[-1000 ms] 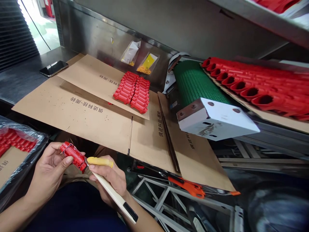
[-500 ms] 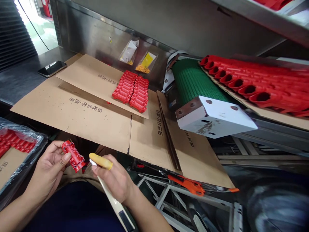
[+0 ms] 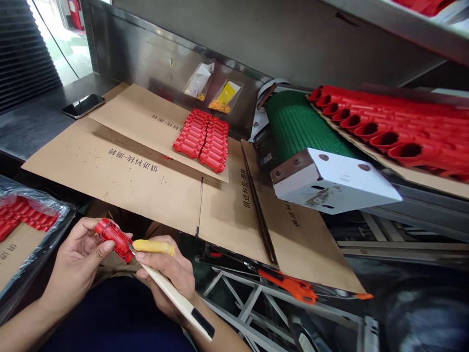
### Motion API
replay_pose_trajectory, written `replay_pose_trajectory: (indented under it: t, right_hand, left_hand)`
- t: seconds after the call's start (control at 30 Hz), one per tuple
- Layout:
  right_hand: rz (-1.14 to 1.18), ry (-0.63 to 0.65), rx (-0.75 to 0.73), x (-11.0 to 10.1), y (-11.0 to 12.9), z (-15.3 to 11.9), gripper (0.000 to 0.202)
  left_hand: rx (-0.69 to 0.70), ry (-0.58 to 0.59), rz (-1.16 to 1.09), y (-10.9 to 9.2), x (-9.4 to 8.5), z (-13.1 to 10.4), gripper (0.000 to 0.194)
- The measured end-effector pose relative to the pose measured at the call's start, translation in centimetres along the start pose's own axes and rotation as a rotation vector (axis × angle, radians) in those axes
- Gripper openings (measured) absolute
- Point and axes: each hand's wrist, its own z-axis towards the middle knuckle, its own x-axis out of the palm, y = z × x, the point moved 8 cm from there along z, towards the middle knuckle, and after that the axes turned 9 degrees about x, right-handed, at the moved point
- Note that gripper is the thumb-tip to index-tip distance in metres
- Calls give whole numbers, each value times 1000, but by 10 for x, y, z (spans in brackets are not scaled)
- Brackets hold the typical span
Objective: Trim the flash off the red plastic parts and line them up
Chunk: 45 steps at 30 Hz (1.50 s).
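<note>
My left hand (image 3: 82, 261) pinches a red plastic tubular part (image 3: 115, 239) between thumb and fingers, tilted down to the right. In my right hand (image 3: 168, 271) is a knife (image 3: 176, 300) with a long cream handle and a black end. A yellow finger cot (image 3: 154, 247) covers one finger of that hand. The knife's tip meets the lower right end of the red part; the blade is mostly hidden by fingers. Both hands are held over my lap, before the front edge of the cardboard (image 3: 146, 195).
Rows of similar red parts (image 3: 201, 139) lie on the cardboard. A plastic-lined bin (image 3: 68, 215) with red parts stands left. A green conveyor belt (image 3: 300, 122) with a white bracket (image 3: 337, 183) is at right. Orange-handled scissors (image 3: 289, 283) lie below the cardboard edge. A phone (image 3: 83, 106) rests at back left.
My right hand has moved left and the knife tip now touches the red part. My left hand has turned the part to a flatter tilt. The view has shifted slightly.
</note>
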Motion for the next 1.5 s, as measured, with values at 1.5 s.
replay_pose_trajectory:
  t: [1.5]
  right_hand:
    - [-23,35,67,12,-5,8,17]
  left_hand:
    - [45,71,142,4,6,-3,16]
